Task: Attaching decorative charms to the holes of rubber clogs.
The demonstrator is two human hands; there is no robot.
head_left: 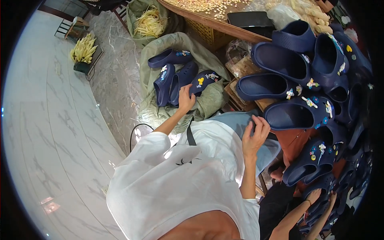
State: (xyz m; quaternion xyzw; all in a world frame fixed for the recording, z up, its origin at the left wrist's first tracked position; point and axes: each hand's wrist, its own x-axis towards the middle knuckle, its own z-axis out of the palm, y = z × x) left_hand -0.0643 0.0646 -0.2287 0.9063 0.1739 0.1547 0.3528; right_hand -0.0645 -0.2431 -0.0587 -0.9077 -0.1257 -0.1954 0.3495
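A green woven sack lies open in front of me with several navy clogs in it. My left hand reaches into the sack, its fingers curled over the edge of a navy clog in the middle. Beside it lies a decorated clog with a yellow heart charm. My right hand is raised over my lap, fingers loosely bent and apart, with nothing visible in it. Just right of its fingertips, a navy clog with white and blue charms sits at the near side of a large clog pile.
Many decorated clogs are heaped along the right. A person's hands work among clogs at lower right. At the top stand a large round tray of kernels and a sack of yellow husks. Corn cobs stand at upper left.
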